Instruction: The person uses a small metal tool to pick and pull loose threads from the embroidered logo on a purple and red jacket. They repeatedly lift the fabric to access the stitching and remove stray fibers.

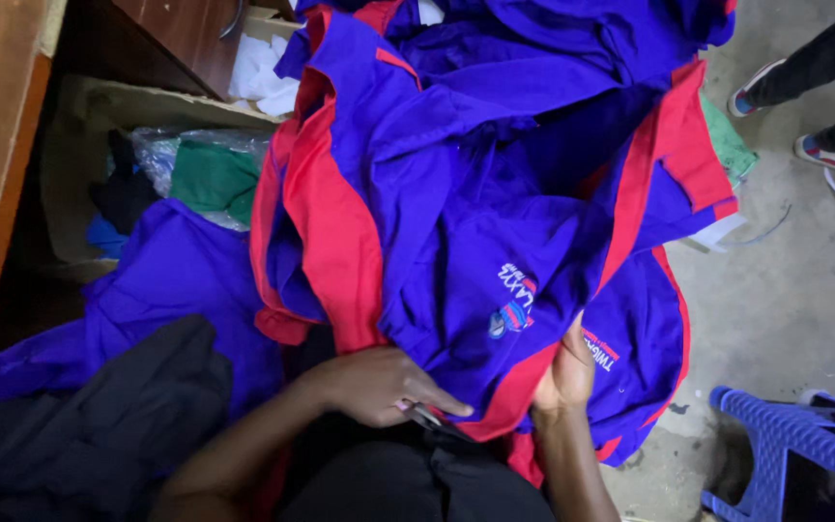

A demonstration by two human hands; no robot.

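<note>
Left hand [379, 387]: fingers curled over small scissors [429, 418] at the hem.
Right hand [564, 372]: pinching the blue-and-red garment [456, 213].
Tip: probably keep the cloth taut.

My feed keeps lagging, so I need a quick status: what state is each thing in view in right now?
Blue and red fabric garment: heaped, crumpled, hem held up.
Left hand: closed on small dark metal tool, at the hem.
Right hand: gripping the garment's edge.
Blue plastic stool: standing on the floor.
Green cloth in clear plastic bag: stuffed, bag open.
</note>
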